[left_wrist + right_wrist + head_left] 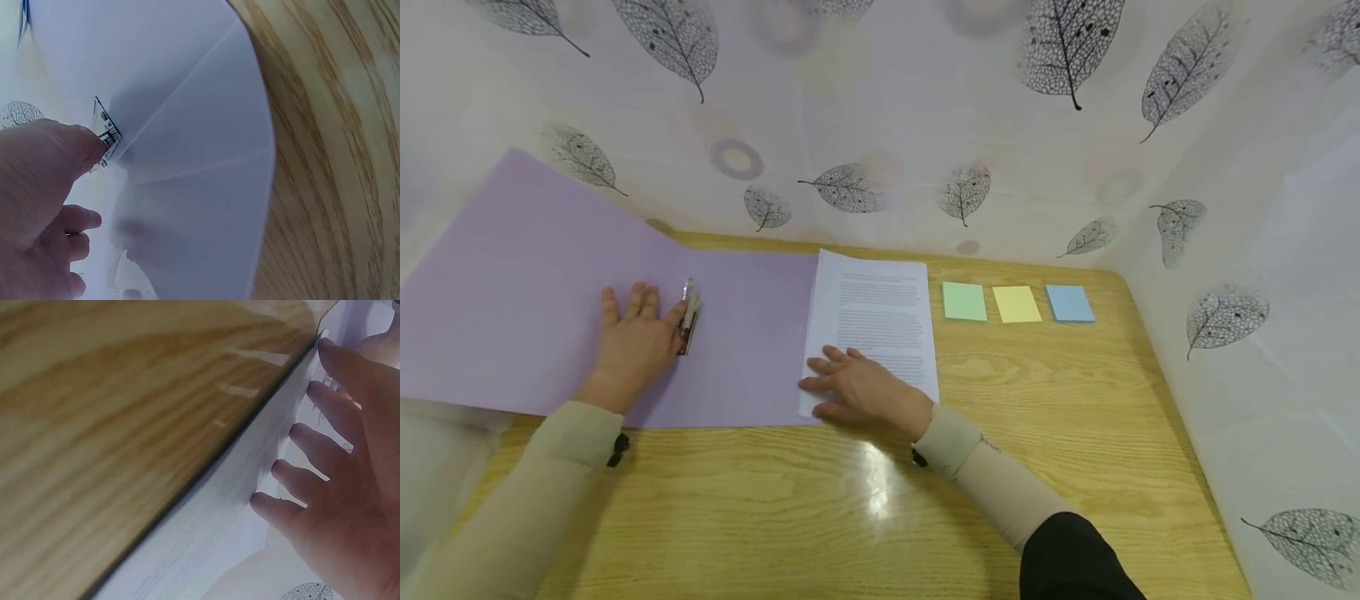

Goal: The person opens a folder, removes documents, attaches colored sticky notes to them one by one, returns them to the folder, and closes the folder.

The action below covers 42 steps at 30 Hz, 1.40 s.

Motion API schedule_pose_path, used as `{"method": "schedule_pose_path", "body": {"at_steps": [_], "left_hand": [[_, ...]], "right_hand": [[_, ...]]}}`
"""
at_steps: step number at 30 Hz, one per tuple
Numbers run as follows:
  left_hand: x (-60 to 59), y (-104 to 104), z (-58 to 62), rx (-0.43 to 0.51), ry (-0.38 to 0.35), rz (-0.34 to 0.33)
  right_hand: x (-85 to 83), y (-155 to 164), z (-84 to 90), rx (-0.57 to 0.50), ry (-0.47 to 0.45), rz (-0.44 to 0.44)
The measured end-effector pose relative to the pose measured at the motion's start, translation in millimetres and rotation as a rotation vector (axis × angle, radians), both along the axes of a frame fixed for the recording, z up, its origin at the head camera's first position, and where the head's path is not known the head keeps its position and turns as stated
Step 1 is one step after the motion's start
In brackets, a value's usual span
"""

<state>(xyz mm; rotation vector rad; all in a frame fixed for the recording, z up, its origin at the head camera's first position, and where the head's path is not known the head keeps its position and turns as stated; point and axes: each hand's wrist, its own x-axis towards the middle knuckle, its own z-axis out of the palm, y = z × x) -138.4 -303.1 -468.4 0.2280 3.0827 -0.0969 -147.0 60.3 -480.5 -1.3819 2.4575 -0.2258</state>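
A purple folder [745, 333] lies spread on the table, its left cover [512, 292] tilted up against the backdrop. Near the fold is a metal clip [689, 318], and the thumb of my left hand [634, 346] presses on it; the other fingers lie stretched over the cover. In the left wrist view the thumb [87, 147] hides part of the clip [107, 134]. Printed sheets [880, 308] rest at the folder's right end. My right hand [865, 387] lies on their lower left part with spread fingers, which the right wrist view shows touching the paper [212, 506].
To the right of the sheets, green [964, 301], yellow [1017, 304] and blue [1069, 303] sticky note pads lie in a row. A leaf-patterned backdrop [880, 108] stands behind and beside the wooden table [760, 508].
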Motion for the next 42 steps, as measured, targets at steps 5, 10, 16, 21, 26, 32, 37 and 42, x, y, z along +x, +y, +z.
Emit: {"method": "schedule_pose_path", "body": {"at_steps": [5,10,16,21,26,32,37,42], "left_hand": [[-0.3,-7.6,-1.8,0.002,-0.010,0.011],[-0.3,-14.3,-4.1,0.020,-0.017,0.021],[1.7,-21.0,-2.6,0.035,-0.011,0.037],[2.9,-23.6,-2.9,0.053,-0.007,0.041],[3.0,-24.2,-4.0,0.055,-0.005,0.043],[1.9,-21.4,-2.4,0.055,-0.005,0.056],[-1.3,5.9,4.5,0.081,0.050,0.058],[-12.0,62.6,12.4,0.119,0.084,-0.038]], "right_hand": [[-1.0,2.5,2.0,0.007,-0.022,-0.012],[0.1,6.5,5.2,0.016,-0.016,-0.016],[-0.5,11.9,5.6,0.011,-0.024,-0.030],[-1.5,13.6,4.7,-0.006,-0.017,-0.026],[-1.3,11.9,2.8,-0.018,-0.022,-0.032],[-0.6,11.1,2.2,-0.013,-0.022,-0.053],[-0.4,11.6,0.5,-0.010,-0.009,-0.062],[1.2,10.3,-1.9,-0.020,0.001,-0.065]]}}
